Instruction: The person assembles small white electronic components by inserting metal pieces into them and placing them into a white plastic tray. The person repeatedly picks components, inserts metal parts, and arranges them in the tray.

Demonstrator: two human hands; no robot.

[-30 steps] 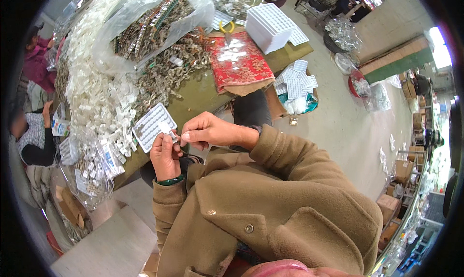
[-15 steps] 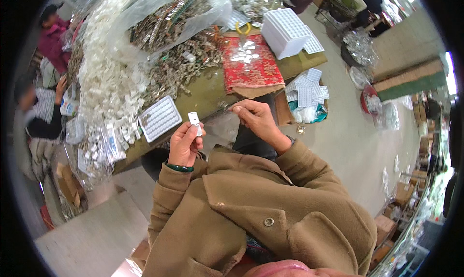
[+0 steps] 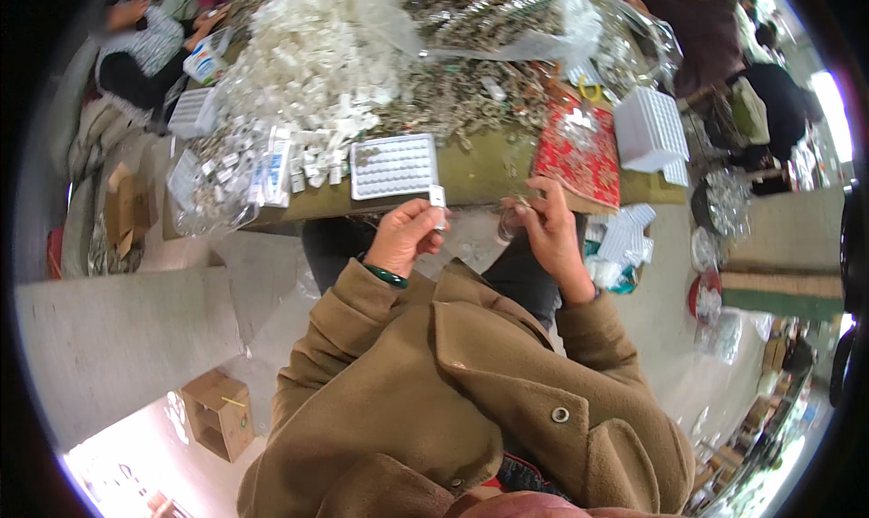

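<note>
Thumb and fingers of my left hand point(image 3: 405, 237) pinch a small white plastic piece point(image 3: 438, 198), held upright in front of the bench edge. Over to the right, my right hand point(image 3: 552, 237) is raised with its fingers pinched together; a thin, small thing at the fingertips is too blurred to name. Just beyond the left hand, a white tray with rows of round pockets point(image 3: 393, 167) lies on the green bench top point(image 3: 484, 170). A red patterned cloth point(image 3: 579, 165) lies past the right hand, with small shiny pieces on it.
White plastic pieces point(image 3: 308, 66) are heaped at the back left, beside a tangle of small metal parts point(image 3: 453, 102). Stacked white trays point(image 3: 650, 129) stand at the bench's right end. A box of trays and bags point(image 3: 625, 242) sits below. Other people point(image 3: 149, 57) sit around.
The view has swung left, so the bench appears further right and straighter. My left hand keeps its white piece; my right hand's fingers have turned upward and remain pinched.
</note>
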